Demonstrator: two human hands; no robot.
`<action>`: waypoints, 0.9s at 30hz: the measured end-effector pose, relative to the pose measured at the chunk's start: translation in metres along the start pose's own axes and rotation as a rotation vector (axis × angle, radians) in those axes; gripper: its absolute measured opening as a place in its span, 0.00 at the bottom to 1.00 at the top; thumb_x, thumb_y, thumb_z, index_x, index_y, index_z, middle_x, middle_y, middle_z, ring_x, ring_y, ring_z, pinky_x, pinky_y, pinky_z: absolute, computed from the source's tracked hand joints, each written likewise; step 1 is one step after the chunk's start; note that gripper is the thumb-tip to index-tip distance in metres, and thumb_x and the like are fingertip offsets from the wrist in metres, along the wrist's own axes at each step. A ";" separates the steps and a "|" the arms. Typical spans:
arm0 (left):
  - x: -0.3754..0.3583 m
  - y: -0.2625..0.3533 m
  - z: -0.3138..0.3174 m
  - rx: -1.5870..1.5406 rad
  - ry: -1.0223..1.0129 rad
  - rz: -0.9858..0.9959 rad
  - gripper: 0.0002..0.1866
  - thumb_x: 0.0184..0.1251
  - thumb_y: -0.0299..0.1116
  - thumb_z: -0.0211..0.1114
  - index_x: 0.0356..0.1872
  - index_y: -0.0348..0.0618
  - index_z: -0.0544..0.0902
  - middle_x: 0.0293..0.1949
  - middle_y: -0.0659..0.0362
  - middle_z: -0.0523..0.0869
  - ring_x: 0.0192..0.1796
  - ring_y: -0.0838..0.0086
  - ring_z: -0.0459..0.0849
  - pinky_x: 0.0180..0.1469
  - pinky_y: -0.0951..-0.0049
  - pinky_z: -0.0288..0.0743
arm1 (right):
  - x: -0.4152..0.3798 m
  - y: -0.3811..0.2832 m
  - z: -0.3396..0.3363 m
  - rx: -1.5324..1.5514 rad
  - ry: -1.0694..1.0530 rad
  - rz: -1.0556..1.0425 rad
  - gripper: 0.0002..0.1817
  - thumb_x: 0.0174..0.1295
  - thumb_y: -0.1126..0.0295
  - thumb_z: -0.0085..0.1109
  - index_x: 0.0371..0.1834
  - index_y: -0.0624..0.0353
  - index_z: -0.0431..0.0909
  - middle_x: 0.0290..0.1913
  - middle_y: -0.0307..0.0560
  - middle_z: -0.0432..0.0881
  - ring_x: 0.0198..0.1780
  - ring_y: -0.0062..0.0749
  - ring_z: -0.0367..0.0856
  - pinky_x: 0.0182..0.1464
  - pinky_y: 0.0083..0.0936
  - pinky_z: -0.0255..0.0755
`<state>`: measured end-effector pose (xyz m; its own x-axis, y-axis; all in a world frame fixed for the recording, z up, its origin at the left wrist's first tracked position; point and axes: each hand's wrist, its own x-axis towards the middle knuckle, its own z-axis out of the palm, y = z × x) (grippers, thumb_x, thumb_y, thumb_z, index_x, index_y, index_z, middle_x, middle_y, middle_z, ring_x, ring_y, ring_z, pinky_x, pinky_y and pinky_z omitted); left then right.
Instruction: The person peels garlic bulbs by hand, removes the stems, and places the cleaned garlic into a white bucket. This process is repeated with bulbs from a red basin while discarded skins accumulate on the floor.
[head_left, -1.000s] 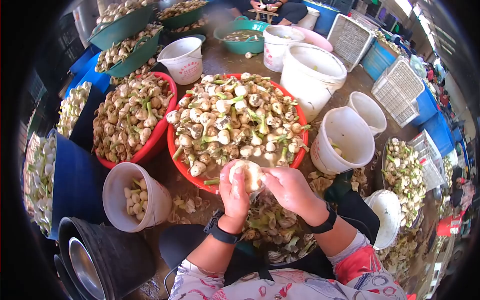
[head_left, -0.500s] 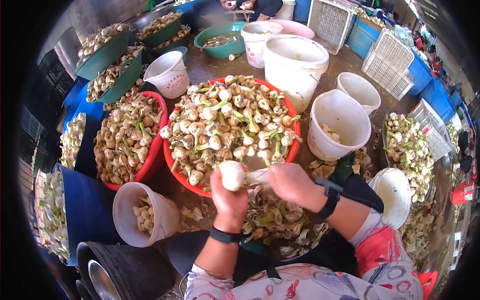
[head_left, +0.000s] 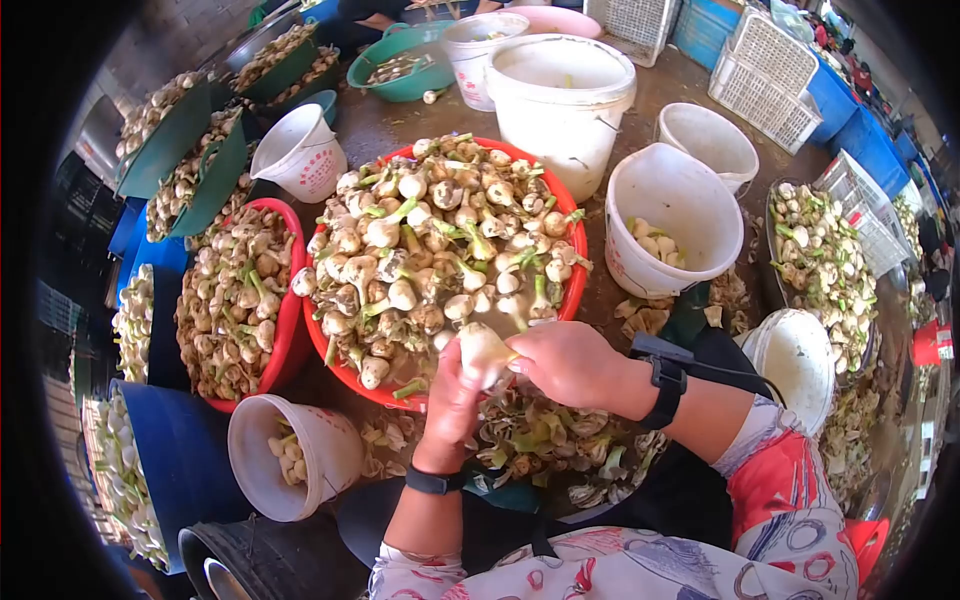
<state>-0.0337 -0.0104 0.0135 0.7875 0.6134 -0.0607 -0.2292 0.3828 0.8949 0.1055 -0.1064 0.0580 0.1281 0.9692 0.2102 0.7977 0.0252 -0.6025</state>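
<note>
My left hand is closed around a pale, smooth garlic bulb, held above the near edge of a red tub. Against the bulb's right side, the fingers of my right hand are pinched together at its stem end. A little yellowish stem shows between the fingertips; the rest is covered by them. Heaped in the tub are unpeeled garlic bulbs with dirty skins and green stalks, some in water. Beneath my hands lies a pile of peelings.
White buckets stand on the right and at the lower left, each with some peeled garlic inside. A second red tub of garlic sits to the left. Farther back are a large white bucket, green basins and plastic crates.
My right hand has come in from the right to the bulb; the pale strip of skin stretched between the hands is gone from sight. The camera view has shifted slightly.
</note>
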 end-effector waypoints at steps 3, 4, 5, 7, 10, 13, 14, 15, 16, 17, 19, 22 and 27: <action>-0.001 0.018 0.003 0.350 -0.031 -0.096 0.34 0.42 0.41 0.71 0.49 0.34 0.67 0.37 0.60 0.76 0.39 0.80 0.73 0.42 0.80 0.69 | -0.007 0.013 0.003 0.104 -0.043 -0.027 0.05 0.51 0.70 0.50 0.25 0.59 0.71 0.22 0.51 0.75 0.27 0.48 0.75 0.30 0.38 0.67; -0.002 0.016 0.001 0.361 -0.028 -0.045 0.31 0.42 0.33 0.70 0.48 0.33 0.67 0.36 0.61 0.76 0.36 0.81 0.73 0.40 0.80 0.69 | -0.009 0.012 0.006 0.104 -0.042 -0.023 0.05 0.51 0.70 0.50 0.25 0.59 0.71 0.22 0.51 0.75 0.27 0.48 0.75 0.30 0.38 0.67; -0.003 0.017 0.001 0.358 -0.029 -0.046 0.31 0.42 0.33 0.70 0.48 0.33 0.67 0.36 0.61 0.76 0.36 0.81 0.73 0.40 0.80 0.69 | -0.011 0.011 0.008 0.043 -0.034 0.012 0.04 0.50 0.71 0.50 0.25 0.59 0.71 0.22 0.51 0.75 0.27 0.48 0.75 0.29 0.38 0.67; -0.005 0.020 0.002 0.490 -0.057 -0.047 0.30 0.41 0.32 0.69 0.47 0.34 0.67 0.35 0.60 0.76 0.36 0.80 0.73 0.38 0.79 0.70 | -0.013 0.005 0.010 -0.019 -0.025 0.041 0.04 0.49 0.71 0.49 0.25 0.59 0.71 0.21 0.50 0.75 0.27 0.47 0.75 0.28 0.38 0.67; -0.009 0.025 0.005 0.588 -0.064 0.091 0.29 0.39 0.30 0.69 0.46 0.35 0.68 0.34 0.59 0.76 0.35 0.79 0.74 0.37 0.79 0.71 | -0.017 -0.009 0.009 -0.035 0.096 0.048 0.04 0.49 0.76 0.47 0.27 0.59 0.73 0.22 0.50 0.75 0.27 0.47 0.75 0.29 0.36 0.68; -0.013 0.030 0.012 0.825 -0.081 0.266 0.28 0.38 0.28 0.68 0.45 0.36 0.67 0.36 0.56 0.76 0.37 0.76 0.75 0.40 0.76 0.71 | -0.016 -0.007 0.014 -0.008 0.240 0.047 0.04 0.49 0.71 0.49 0.23 0.59 0.72 0.19 0.52 0.74 0.25 0.48 0.74 0.27 0.39 0.67; -0.017 0.029 0.019 0.861 -0.086 0.340 0.29 0.38 0.28 0.67 0.46 0.36 0.67 0.37 0.55 0.75 0.38 0.74 0.75 0.41 0.75 0.70 | -0.013 -0.003 0.014 0.008 0.231 0.145 0.04 0.50 0.71 0.49 0.23 0.60 0.71 0.19 0.52 0.74 0.25 0.49 0.74 0.28 0.39 0.67; -0.021 0.026 0.024 0.895 -0.095 0.410 0.29 0.38 0.28 0.67 0.46 0.37 0.66 0.39 0.53 0.75 0.40 0.73 0.75 0.43 0.74 0.70 | -0.013 -0.001 0.012 0.025 0.222 0.250 0.05 0.51 0.71 0.49 0.24 0.60 0.71 0.19 0.53 0.73 0.25 0.50 0.74 0.28 0.40 0.67; -0.022 0.023 0.023 0.894 -0.107 0.396 0.31 0.40 0.27 0.67 0.50 0.38 0.64 0.41 0.54 0.74 0.43 0.72 0.74 0.46 0.72 0.68 | -0.013 -0.001 0.011 0.069 0.224 0.249 0.06 0.52 0.71 0.48 0.24 0.62 0.71 0.20 0.56 0.73 0.25 0.52 0.73 0.29 0.42 0.67; -0.022 0.019 0.023 0.890 -0.112 0.397 0.31 0.40 0.27 0.67 0.50 0.38 0.64 0.41 0.54 0.74 0.43 0.72 0.74 0.46 0.72 0.68 | -0.015 -0.003 0.009 0.065 0.226 0.253 0.06 0.52 0.71 0.48 0.24 0.62 0.71 0.20 0.56 0.73 0.25 0.52 0.73 0.29 0.42 0.67; -0.022 0.016 0.026 0.261 -0.094 0.205 0.31 0.44 0.25 0.65 0.52 0.38 0.62 0.42 0.56 0.73 0.43 0.74 0.73 0.45 0.74 0.69 | -0.016 -0.011 0.004 0.081 0.319 0.112 0.04 0.53 0.74 0.49 0.25 0.63 0.70 0.22 0.58 0.72 0.25 0.55 0.72 0.25 0.38 0.65; -0.026 0.010 0.030 0.204 0.023 0.114 0.28 0.51 0.22 0.59 0.55 0.38 0.60 0.44 0.58 0.72 0.43 0.78 0.72 0.45 0.79 0.69 | -0.018 -0.013 0.012 0.128 0.349 0.091 0.05 0.54 0.73 0.48 0.27 0.64 0.71 0.21 0.58 0.71 0.25 0.56 0.71 0.25 0.38 0.65; -0.021 0.011 0.030 -0.365 -0.030 -0.031 0.32 0.52 0.28 0.62 0.58 0.40 0.59 0.47 0.58 0.72 0.47 0.72 0.73 0.49 0.70 0.69 | -0.009 0.049 0.019 0.889 0.136 0.550 0.11 0.56 0.69 0.46 0.23 0.64 0.73 0.21 0.56 0.76 0.22 0.44 0.76 0.23 0.34 0.68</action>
<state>-0.0355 -0.0403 0.0377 0.8127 0.5788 -0.0675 -0.3894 0.6256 0.6760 0.1325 -0.1092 0.0124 0.4503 0.8673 -0.2123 -0.1022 -0.1861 -0.9772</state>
